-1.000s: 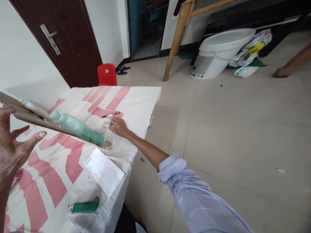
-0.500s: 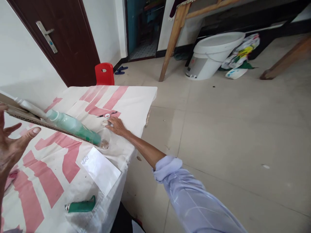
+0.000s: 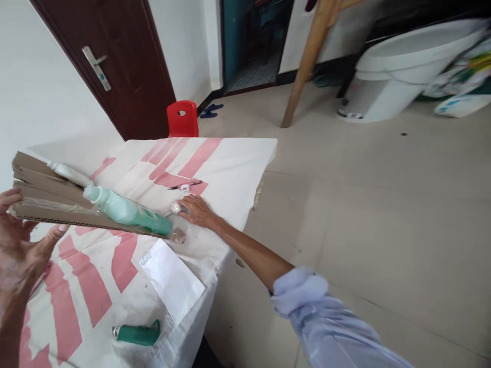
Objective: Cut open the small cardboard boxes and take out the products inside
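Observation:
At the left edge, my left hand [image 3: 23, 245] has its fingers and thumb around the end of a folded piece of brown cardboard [image 3: 49, 200], which carries strips of clear tape. Lying along the cardboard is a green plastic bottle [image 3: 130, 210] with a pale cap end. Behind it is a white bottle [image 3: 72, 174]. My right hand [image 3: 197, 210] rests on the table past the bottle's base, its fingers closed over a small shiny, greyish object [image 3: 176, 207] whose kind is hidden. Just beyond lie a pen [image 3: 195, 183] and a small white ring [image 3: 184, 188].
On the cloth-covered table [image 3: 245, 158] are a white sheet of paper [image 3: 174, 286] and a green-handled folded tool [image 3: 138, 333]. A red chair [image 3: 182, 125] stands behind the table. Across the floor are a white bucket [image 3: 391, 92] and a wooden table leg [image 3: 303, 76].
My left hand has closed from spread fingers onto the cardboard's end, and more of the cardboard shows. My right hand stays by the shiny object. The view has shifted left.

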Motion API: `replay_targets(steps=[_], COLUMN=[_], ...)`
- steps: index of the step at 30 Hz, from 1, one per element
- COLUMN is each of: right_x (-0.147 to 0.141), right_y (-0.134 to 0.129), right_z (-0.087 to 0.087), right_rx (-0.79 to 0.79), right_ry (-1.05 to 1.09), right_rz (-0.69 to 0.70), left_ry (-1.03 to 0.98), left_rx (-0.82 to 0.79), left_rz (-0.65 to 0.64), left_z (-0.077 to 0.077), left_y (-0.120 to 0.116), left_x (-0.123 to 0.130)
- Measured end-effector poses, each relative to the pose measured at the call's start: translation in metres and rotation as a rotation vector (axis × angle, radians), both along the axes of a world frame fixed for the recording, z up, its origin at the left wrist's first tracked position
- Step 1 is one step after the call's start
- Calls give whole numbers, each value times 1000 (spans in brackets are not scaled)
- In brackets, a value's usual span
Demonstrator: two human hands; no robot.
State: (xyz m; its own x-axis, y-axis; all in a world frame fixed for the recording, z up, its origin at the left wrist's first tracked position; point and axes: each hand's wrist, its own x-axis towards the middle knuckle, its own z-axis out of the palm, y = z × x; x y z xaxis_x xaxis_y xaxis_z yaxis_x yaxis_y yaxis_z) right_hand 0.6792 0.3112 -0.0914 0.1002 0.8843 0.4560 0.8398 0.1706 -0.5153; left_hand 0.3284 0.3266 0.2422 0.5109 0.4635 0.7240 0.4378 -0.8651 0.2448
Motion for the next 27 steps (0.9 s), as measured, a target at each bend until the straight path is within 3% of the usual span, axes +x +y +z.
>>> replay_targets(steps=[7,13,15,19,23,27], right_x=[3,2,2,3,4,5], right_y=[0,-1,-1,-1,-1,1], right_z=[-4,-1,1,3,0,-3], right_rx=[-5,-28,-35,-45,-42,-35], right_ry=[-34,-79,-87,-100,-107,-102], right_rz=[20,7,1,-6,-1,-9], left_ry=[-35,-14,-23,-9,44,128], left_rx=[83,-2,-17,28,34,125], left_rz=[-76,74,69,-20,-8,8], left_z=[-8,-5,-4,-1,2,6], left_y=[15,-15,-18,-1,19,35], left_x=[-19,0,4,7,17,42])
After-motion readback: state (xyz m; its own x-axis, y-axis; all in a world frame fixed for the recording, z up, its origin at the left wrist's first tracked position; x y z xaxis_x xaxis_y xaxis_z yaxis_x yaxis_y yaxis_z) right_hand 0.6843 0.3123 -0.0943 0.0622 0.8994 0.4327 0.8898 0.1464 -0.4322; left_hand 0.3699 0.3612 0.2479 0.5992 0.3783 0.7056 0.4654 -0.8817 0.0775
